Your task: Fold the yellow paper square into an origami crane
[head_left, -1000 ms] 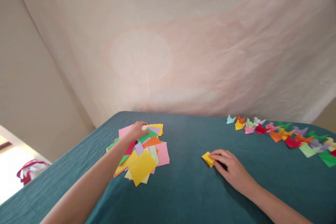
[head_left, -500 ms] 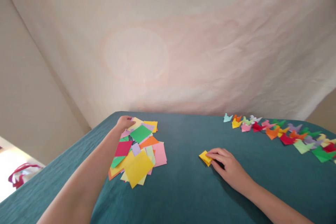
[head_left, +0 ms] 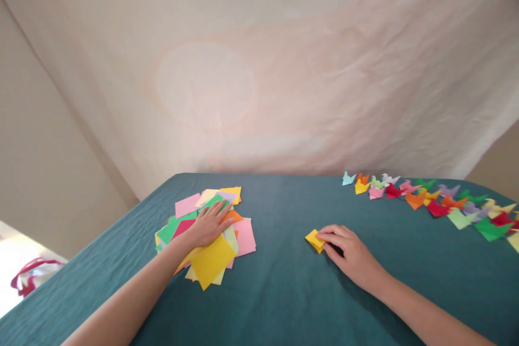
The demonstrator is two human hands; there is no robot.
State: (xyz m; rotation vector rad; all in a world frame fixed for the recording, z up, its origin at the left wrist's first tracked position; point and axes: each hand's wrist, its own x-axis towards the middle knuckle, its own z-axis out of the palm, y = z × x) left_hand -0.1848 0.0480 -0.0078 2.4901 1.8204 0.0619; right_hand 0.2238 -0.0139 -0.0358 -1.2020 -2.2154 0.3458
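My left hand lies flat, fingers spread, on a loose pile of coloured paper squares at the left of the teal table. My right hand rests on the cloth near the middle, its fingertips curled over the edge of a small folded yellow paper piece. The yellow piece sits on the table under those fingertips. Both forearms reach in from the bottom edge.
A row of several folded paper cranes in mixed colours runs along the far right of the table. A pale draped sheet hangs behind the table. A red and white bag lies on the floor at the lower left.
My left hand drew back from the far edge of the pile and now lies flat on its middle; a pink square shows at the far left. My right hand has stayed on the yellow piece.
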